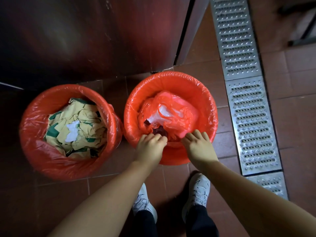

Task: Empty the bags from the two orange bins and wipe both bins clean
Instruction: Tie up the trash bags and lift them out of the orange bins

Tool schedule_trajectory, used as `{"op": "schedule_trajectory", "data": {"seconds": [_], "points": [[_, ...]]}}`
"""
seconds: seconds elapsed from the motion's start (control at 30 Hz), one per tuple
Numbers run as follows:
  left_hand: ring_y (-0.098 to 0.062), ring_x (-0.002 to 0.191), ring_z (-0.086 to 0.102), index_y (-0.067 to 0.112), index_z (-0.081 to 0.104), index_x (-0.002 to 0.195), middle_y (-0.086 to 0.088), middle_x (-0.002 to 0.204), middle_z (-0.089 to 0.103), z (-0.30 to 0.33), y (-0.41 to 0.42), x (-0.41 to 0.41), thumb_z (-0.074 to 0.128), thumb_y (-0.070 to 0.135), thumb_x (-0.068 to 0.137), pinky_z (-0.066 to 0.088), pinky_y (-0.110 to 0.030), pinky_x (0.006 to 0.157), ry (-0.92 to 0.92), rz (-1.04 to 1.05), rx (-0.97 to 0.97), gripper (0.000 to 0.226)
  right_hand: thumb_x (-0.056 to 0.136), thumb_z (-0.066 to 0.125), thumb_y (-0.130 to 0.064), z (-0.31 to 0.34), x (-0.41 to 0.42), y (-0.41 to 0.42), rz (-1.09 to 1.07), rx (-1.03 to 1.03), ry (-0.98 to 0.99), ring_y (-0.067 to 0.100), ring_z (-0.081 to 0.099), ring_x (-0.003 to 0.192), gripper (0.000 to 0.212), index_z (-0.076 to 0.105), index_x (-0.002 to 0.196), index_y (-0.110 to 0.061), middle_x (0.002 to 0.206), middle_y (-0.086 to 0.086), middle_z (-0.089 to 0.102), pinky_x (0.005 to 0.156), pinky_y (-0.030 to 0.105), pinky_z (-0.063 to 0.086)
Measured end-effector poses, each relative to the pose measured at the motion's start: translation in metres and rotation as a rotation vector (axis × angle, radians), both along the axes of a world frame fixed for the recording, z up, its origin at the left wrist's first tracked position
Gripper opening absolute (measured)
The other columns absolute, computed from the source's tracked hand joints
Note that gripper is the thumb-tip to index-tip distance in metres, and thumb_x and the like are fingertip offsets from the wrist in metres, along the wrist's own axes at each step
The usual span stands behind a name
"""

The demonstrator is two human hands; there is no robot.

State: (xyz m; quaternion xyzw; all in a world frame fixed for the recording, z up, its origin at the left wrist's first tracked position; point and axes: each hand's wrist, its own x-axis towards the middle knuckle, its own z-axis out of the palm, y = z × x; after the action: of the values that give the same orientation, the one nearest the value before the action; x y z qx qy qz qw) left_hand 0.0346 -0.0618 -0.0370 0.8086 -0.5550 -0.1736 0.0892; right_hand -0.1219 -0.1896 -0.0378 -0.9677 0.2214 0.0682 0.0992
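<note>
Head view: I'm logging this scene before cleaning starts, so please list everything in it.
orange bins: two, bag-lined, side by side on floor
crumpled paper: yellow-green-white heap, in left bin
red plastic bag: one, crumpled, in right bin
drain grate: metal strip, right
floor tiles: reddish-brown
metal cabinet: dark, behind bins
shoes: two, white, bottom
left hand: at right bin's near rim
right hand: at right bin's near rim
</note>
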Motion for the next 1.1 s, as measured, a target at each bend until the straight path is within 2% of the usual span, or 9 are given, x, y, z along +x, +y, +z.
{"op": "schedule_trajectory", "data": {"seconds": [0.07,0.23,0.4,0.5,0.6,0.73,0.87,1.0,1.1], "points": [[-0.028,0.075,0.059,0.019,0.065,0.082,0.001,0.076,0.062,0.0,-0.006,0.001,0.067,0.021,0.085,0.047,-0.04,0.066,0.008,0.013,-0.004,0.004,0.074,0.074,-0.004,-0.001,0.003,-0.004,-0.055,-0.001,0.033,0.031,0.056,0.081,0.015,0.073,0.087,-0.011,0.083,0.005,0.064,0.07,0.041,0.042],[-0.025,0.087,0.056,0.023,0.065,0.102,0.004,0.097,0.06,0.001,0.002,-0.005,0.07,0.037,0.08,0.047,-0.039,0.071,0.002,-0.068,-0.011,0.027,0.087,0.072,-0.022,0.006,-0.005,-0.013,-0.248,0.052,0.007,0.034,0.056,0.086,0.014,0.071,0.099,-0.015,0.092,0.007,0.064,0.074,0.044,0.044],[-0.024,0.088,0.055,0.023,0.065,0.104,0.005,0.1,0.06,-0.001,0.01,-0.007,0.072,0.035,0.078,0.045,-0.038,0.073,-0.023,-0.097,-0.045,0.03,0.092,0.063,-0.034,0.012,-0.025,-0.044,-0.773,0.12,0.092,0.035,0.055,0.103,0.032,0.064,0.116,-0.013,0.11,0.012,0.061,0.086,0.045,0.044],[-0.025,0.088,0.057,0.021,0.067,0.102,0.004,0.1,0.062,0.0,0.005,-0.004,0.073,0.034,0.079,0.047,-0.038,0.073,-0.017,-0.082,-0.042,0.027,0.096,0.057,-0.045,0.008,-0.03,-0.056,-0.906,0.242,0.233,0.031,0.06,0.103,0.041,0.062,0.122,-0.013,0.117,0.009,0.061,0.087,0.043,0.05],[-0.026,0.087,0.059,0.019,0.069,0.1,0.002,0.099,0.063,0.002,0.001,-0.003,0.075,0.031,0.078,0.049,-0.039,0.074,-0.026,-0.1,-0.031,0.025,0.097,0.057,-0.042,0.004,-0.026,-0.058,-0.981,0.376,0.242,0.03,0.064,0.092,0.034,0.068,0.112,-0.014,0.105,0.009,0.068,0.08,0.04,0.054],[-0.029,0.086,0.06,0.017,0.07,0.098,0.0,0.098,0.065,0.004,-0.001,0.006,0.075,0.025,0.08,0.049,-0.04,0.075,-0.055,-0.105,-0.043,0.02,0.096,0.055,-0.032,0.002,-0.017,-0.056,-1.03,0.252,0.231,0.03,0.065,0.084,0.025,0.071,0.099,-0.014,0.088,0.006,0.07,0.077,0.04,0.056],[-0.029,0.091,0.059,0.017,0.07,0.098,0.001,0.101,0.065,0.007,0.004,0.027,0.072,0.025,0.083,0.048,-0.041,0.076,-0.098,-0.071,-0.038,0.017,0.09,0.047,-0.013,0.004,-0.01,-0.051,-1.041,0.195,0.125,0.033,0.058,0.087,0.022,0.069,0.09,-0.009,0.086,0.011,0.066,0.074,0.039,0.049],[-0.027,0.094,0.058,0.019,0.068,0.1,0.002,0.105,0.064,0.01,0.011,0.049,0.068,0.027,0.085,0.047,-0.041,0.077,-0.153,-0.016,-0.01,0.017,0.09,0.055,-0.014,0.011,0.007,-0.042,-0.851,0.138,-0.042,0.037,0.054,0.088,0.015,0.066,0.082,-0.008,0.087,0.013,0.068,0.069,0.042,0.038],[-0.027,0.096,0.055,0.019,0.068,0.103,0.002,0.107,0.062,0.013,0.013,0.066,0.066,0.027,0.087,0.048,-0.042,0.078,-0.181,0.019,0.01,0.018,0.09,0.058,-0.014,0.013,0.034,-0.023,-0.631,0.145,-0.015,0.036,0.055,0.092,0.01,0.067,0.085,-0.012,0.092,0.009,0.068,0.072,0.042,0.037]]}}
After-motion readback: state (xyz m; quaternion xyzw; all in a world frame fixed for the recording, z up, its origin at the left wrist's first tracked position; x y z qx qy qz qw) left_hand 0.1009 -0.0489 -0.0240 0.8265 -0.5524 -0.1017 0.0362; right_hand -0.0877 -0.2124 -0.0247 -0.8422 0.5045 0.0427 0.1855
